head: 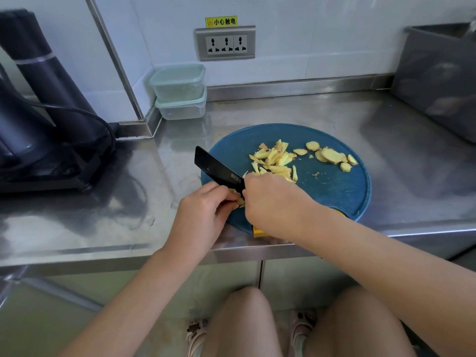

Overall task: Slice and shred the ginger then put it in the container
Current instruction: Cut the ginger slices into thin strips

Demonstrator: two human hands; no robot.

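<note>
A yellow sticker (pixel 221 21) above the socket panel (pixel 226 43) reads 小心触电 — the mark on the knife blade (pixel 219 170) is illegible.

Both arms are uncovered. The left forearm (pixel 144 287) in the lower left of the frame and the right forearm (pixel 373 256) in the lower right are bare from wrist to picture edge. The left hand (pixel 203 210) and right hand (pixel 270 202), near the middle, are bare too. At bottom centre are the bare left leg (pixel 244 323) and right leg (pixel 360 320). On the feet are pale, rounded clog-style sandals, the left sandal (pixel 196 336) and right sandal (pixel 302 328). Each has dark holes in the upper and a small dark brown charm near the toe, its shape too blurred to tell.
</note>
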